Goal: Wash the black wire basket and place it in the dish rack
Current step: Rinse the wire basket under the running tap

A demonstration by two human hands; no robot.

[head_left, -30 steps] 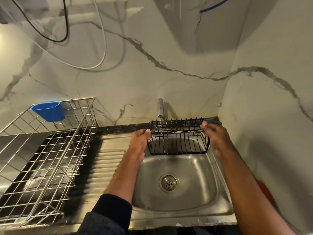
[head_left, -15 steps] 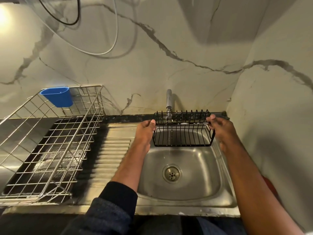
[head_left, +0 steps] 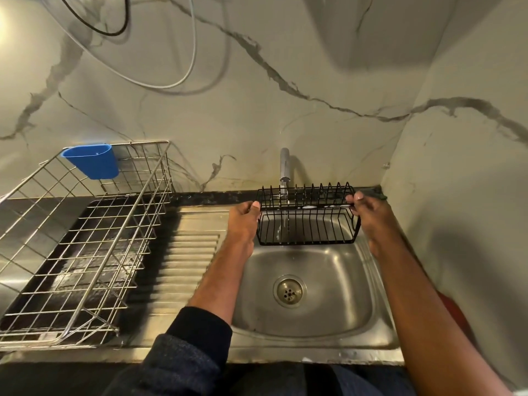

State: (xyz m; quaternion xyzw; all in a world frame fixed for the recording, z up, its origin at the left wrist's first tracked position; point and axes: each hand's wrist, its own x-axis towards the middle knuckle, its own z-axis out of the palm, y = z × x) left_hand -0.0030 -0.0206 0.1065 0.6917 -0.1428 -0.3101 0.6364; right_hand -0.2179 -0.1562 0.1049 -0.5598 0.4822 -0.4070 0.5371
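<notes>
Basket (head_left: 307, 221) far wall blurs behind wires.

Dish rack (head_left: 85, 238) cut off at frame's left edge; red object (head_left: 454, 312) lower right mostly hidden behind forearm.

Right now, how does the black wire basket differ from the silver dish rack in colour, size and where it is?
The black wire basket is dark and small; the silver dish rack is bare metal and much larger. The basket is held in the air over the sink, under the tap, by the left hand and right hand; the rack rests on the counter to the left. The rack carries a blue cup; the basket does not. Both are open wire grids.
</notes>
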